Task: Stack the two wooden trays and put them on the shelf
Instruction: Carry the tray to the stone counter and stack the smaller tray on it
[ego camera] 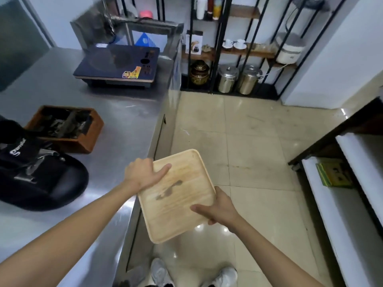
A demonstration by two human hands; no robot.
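Observation:
A pale square wooden tray [177,195] with a dark stain in its middle hangs in the air over the floor, just off the steel counter's edge. My left hand [143,174] grips its left rim with the thumb on top. On the right rim, my right hand [219,208] holds it the same way. Only one tray surface shows; whether a second tray lies beneath it is hidden. The black metal shelf [238,52] with wooden boards stands at the far wall, well beyond the tray.
The steel counter [114,125] on the left carries an induction cooker [118,65], a brown wooden box [66,128] of utensils and a black appliance [37,179]. The shelf holds cups, two steel canisters [238,79] and a rice cooker [289,48]. A white unit [352,193] lines the right.

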